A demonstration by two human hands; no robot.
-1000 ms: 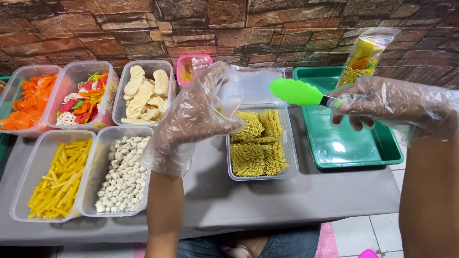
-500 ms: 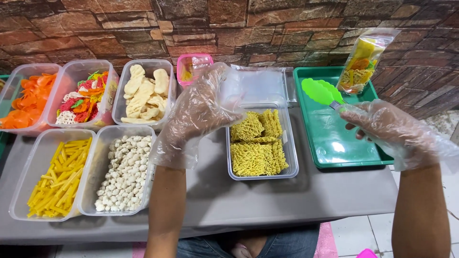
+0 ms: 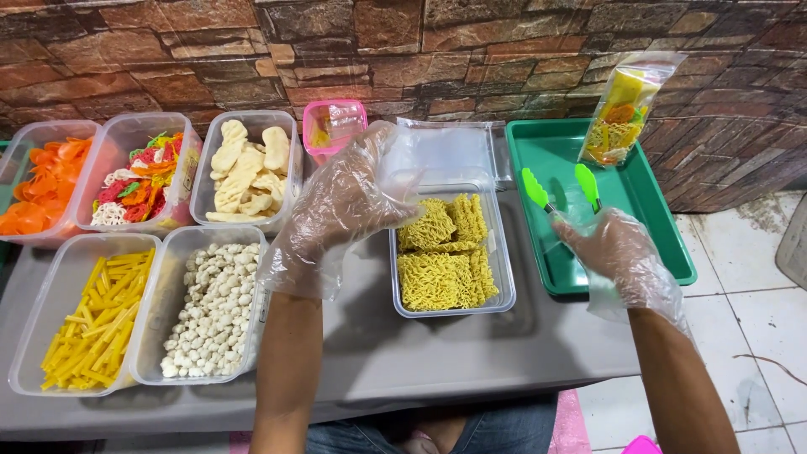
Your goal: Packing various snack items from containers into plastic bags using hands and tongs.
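Note:
Both my hands wear clear plastic gloves. My left hand [image 3: 349,206] hovers over the left rim of a clear tub of yellow dried noodle blocks [image 3: 445,256] and pinches a thin clear plastic bag [image 3: 441,155] that hangs above the tub. My right hand [image 3: 622,261] grips green tongs [image 3: 559,189] by their handle end. The tongs' two tips are spread apart, hold nothing and point away from me over the green tray [image 3: 664,244]. A filled clear snack bag [image 3: 626,109] leans against the brick wall at the tray's back.
On the grey table stand tubs of orange crackers [image 3: 38,189], mixed coloured crackers [image 3: 134,176], pale crackers [image 3: 248,168], yellow sticks [image 3: 80,324] and small white balls [image 3: 214,315]. A small pink container [image 3: 334,126] sits by the wall. White floor tiles lie to the right.
My right hand has swung the tongs from above the noodle tub rightward and down over the green tray. My left hand has stayed above the tub with the bag.

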